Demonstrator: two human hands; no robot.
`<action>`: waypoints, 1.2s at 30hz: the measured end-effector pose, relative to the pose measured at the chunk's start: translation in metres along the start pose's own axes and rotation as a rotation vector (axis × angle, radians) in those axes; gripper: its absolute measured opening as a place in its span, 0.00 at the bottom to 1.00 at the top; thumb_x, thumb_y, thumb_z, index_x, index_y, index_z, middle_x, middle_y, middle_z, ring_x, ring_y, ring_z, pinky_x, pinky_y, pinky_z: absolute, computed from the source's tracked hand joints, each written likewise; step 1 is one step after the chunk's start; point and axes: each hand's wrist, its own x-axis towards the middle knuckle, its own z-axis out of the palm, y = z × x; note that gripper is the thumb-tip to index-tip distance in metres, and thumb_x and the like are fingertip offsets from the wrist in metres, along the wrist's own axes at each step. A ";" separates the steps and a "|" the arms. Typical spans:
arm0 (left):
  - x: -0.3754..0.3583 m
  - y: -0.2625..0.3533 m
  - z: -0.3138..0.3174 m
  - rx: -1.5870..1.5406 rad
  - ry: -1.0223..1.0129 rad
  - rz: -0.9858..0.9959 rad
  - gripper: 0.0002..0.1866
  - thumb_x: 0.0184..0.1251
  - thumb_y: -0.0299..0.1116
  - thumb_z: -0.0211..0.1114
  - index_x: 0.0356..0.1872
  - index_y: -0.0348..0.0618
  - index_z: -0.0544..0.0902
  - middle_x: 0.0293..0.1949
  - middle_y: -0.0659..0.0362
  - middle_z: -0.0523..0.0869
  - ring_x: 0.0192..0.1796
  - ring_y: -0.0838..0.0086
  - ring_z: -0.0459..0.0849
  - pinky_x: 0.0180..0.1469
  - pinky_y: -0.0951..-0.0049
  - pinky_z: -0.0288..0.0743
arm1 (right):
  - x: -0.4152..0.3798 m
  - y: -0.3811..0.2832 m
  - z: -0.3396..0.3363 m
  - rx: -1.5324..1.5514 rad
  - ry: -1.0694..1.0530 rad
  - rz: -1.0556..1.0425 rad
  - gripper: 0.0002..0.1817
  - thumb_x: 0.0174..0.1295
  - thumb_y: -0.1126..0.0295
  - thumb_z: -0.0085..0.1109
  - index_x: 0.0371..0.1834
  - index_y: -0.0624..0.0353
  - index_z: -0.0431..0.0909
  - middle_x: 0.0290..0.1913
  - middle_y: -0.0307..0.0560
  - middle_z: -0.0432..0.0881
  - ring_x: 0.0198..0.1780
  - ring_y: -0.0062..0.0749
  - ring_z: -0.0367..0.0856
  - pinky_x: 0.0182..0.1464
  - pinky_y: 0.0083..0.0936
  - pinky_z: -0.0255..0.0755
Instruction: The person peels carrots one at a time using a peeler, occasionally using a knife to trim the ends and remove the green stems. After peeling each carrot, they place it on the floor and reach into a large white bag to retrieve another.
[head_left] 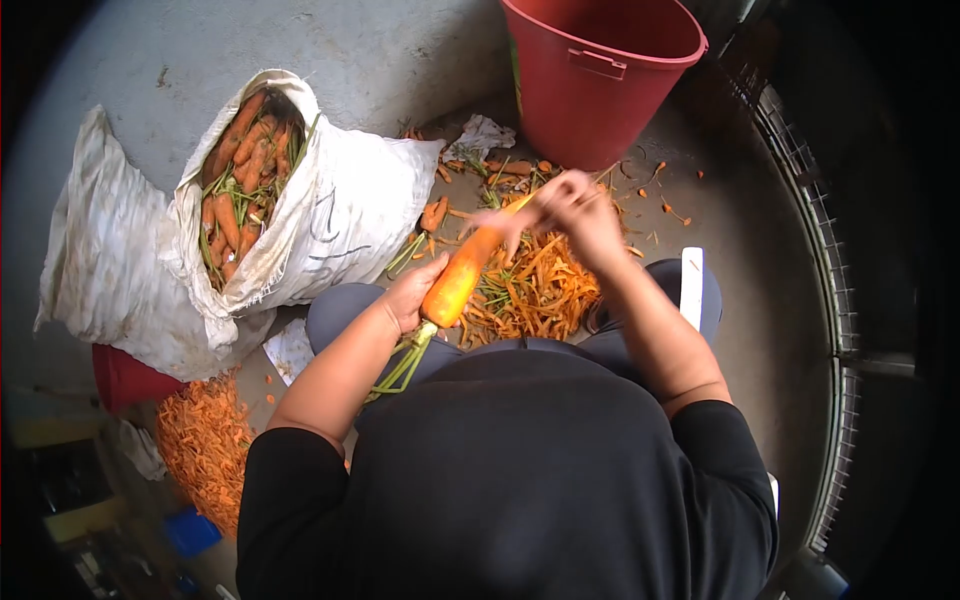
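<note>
My left hand is closed around the thick end of a large orange carrot. The carrot's cut green stalks hang down toward my lap, and its narrow end points up and to the right. My right hand is over the narrow end, smeared by motion. Its fingers are too blurred to show whether it holds anything. Beneath both hands, a pile of orange peelings with bits of green lies on the floor between my legs.
To the left, a white woven sack lies with its mouth open, full of unpeeled carrots. Another white sack slumps beside it. A red bucket stands ahead. More peelings are heaped at lower left. A metal grille runs along the right.
</note>
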 end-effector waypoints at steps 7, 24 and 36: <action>0.008 -0.010 -0.002 -0.081 0.045 0.032 0.23 0.66 0.48 0.46 0.46 0.35 0.72 0.34 0.50 0.80 0.31 0.65 0.82 0.29 0.67 0.79 | -0.020 0.049 0.034 0.149 -0.236 0.219 0.07 0.58 0.71 0.56 0.31 0.64 0.71 0.26 0.45 0.79 0.20 0.21 0.76 0.23 0.15 0.72; -0.012 -0.001 -0.007 -0.031 -0.035 0.013 0.27 0.65 0.54 0.46 0.47 0.37 0.70 0.33 0.50 0.79 0.30 0.65 0.82 0.21 0.66 0.79 | 0.028 0.009 -0.035 -0.049 0.385 -0.155 0.09 0.58 0.65 0.56 0.31 0.59 0.71 0.25 0.44 0.78 0.20 0.19 0.74 0.21 0.14 0.68; -0.025 -0.011 -0.017 0.137 -0.031 -0.048 0.28 0.66 0.55 0.40 0.43 0.36 0.72 0.30 0.51 0.78 0.27 0.66 0.80 0.23 0.70 0.77 | 0.039 0.041 -0.111 -0.147 0.515 0.150 0.08 0.57 0.69 0.56 0.32 0.61 0.69 0.23 0.45 0.76 0.19 0.25 0.74 0.20 0.19 0.72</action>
